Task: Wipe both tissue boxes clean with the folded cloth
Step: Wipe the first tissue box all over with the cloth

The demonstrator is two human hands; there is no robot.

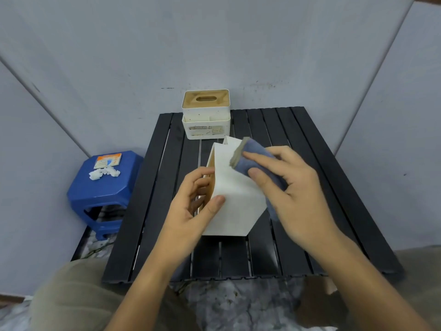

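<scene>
A white tissue box (235,201) with a wooden lid is tipped on its side above the black slatted table (310,187). My left hand (193,206) grips it at the lid side, thumb on its white face. My right hand (293,187) holds the folded blue-grey cloth (253,158) and presses it against the box's upper right side. A second white tissue box (206,114) with a wooden slotted lid stands upright at the table's far edge.
A blue plastic stool (105,187) stands left of the table, carrying a small packet (107,160) and crumpled white tissue (103,173). Grey walls close in behind and on both sides. My knees are at the table's near edge.
</scene>
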